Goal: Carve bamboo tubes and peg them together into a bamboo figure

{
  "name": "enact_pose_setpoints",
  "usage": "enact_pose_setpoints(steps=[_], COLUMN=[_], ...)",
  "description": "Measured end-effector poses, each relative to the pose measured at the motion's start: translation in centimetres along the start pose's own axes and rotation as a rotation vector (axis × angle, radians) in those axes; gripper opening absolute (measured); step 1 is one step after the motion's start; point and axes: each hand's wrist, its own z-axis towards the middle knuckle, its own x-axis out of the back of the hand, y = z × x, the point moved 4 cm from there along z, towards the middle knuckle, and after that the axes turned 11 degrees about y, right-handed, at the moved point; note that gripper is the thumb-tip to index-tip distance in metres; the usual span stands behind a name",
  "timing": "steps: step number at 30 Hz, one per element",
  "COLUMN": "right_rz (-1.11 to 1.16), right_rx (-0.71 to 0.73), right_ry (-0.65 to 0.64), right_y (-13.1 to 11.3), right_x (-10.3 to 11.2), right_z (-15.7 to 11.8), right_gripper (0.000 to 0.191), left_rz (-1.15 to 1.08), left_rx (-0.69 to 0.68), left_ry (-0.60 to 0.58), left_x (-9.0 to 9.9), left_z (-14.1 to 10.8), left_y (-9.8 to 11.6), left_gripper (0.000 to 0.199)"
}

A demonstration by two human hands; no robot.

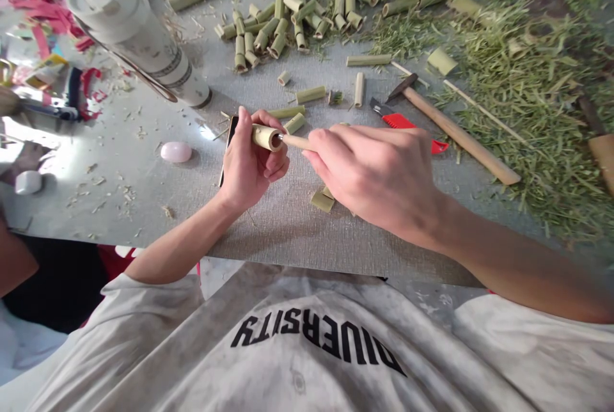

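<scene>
My left hand (pixel 252 159) is wrapped round a short bamboo tube (pixel 265 137), whose open end points right. My right hand (pixel 384 175) grips a thin tool with a pale wooden handle (pixel 297 142); its metal tip is at the mouth of the tube. A dark flat object with a light edge (pixel 229 150) shows behind my left hand. Below the tool, bamboo offcuts (pixel 322 201) lie on the table, partly beside my right hand. Beyond my hands are loose bamboo pieces (pixel 311 94) and a red-handled cutter (pixel 400 121), which my right hand partly covers.
A hammer (pixel 460 134) lies at the right by a heap of green shavings (pixel 508 92). Many cut bamboo tubes (pixel 281 25) are piled at the back. A tall white tumbler (pixel 139 34) and a pink oval object (pixel 176 151) stand left. Part of another person's arm (pixel 14 261) shows far left.
</scene>
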Motion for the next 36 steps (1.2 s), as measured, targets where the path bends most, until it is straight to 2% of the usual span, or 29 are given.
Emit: enact_pose_setpoints(steps=[5, 10, 14, 20, 28, 30, 32, 34, 36], right_rz=[-0.086, -0.042, 0.031, 0.074, 0.043, 0.063, 0.076, 0.084, 0.1], right_rx=[0.036, 0.06, 0.064, 0.031, -0.064, -0.086, -0.101, -0.11, -0.117], right_ry=[0.042, 0.01, -0.043, -0.09, -0.145, -0.17, -0.183, -0.16, -0.122], right_y=[-0.3, 0.1, 0.8, 1.2, 1.7, 2.3, 3.3, 4.3, 5.2], right_x=[-0.3, -0.9, -1.0, -0.9, -0.9, -0.9, -0.7, -0.2, 0.4], right_z=[-0.2, -0.1, 0.2, 0.4, 1.1, 1.4, 1.6, 1.8, 1.9], right_gripper=[0.046, 0.038, 0.039, 0.045, 0.033, 0.03, 0.031, 0.03, 0.029], left_rz=[0.115, 0.196, 0.321, 0.542, 0.468, 0.442, 0.452, 0.524, 0.654], left_rx=[-0.227, -0.332, -0.439, -0.523, -0.61, -0.631, -0.691, -0.801, -0.877], left_ry=[-0.082, -0.137, -0.145, -0.106, -0.166, -0.14, -0.054, 0.045, 0.093], left_x=[0.2, 0.3, 1.0, 2.2, 1.1, 1.3, 1.9, 2.3, 2.3], left_z=[0.2, -0.1, 0.1, 1.0, 0.2, 0.3, 0.5, 0.6, 0.3], left_y=[-0.2, -0.5, -0.7, -1.1, -0.2, 0.2, 0.7, 1.3, 1.7], left_gripper=[0.058, 0.051, 0.054, 0.068, 0.055, 0.047, 0.04, 0.037, 0.036])
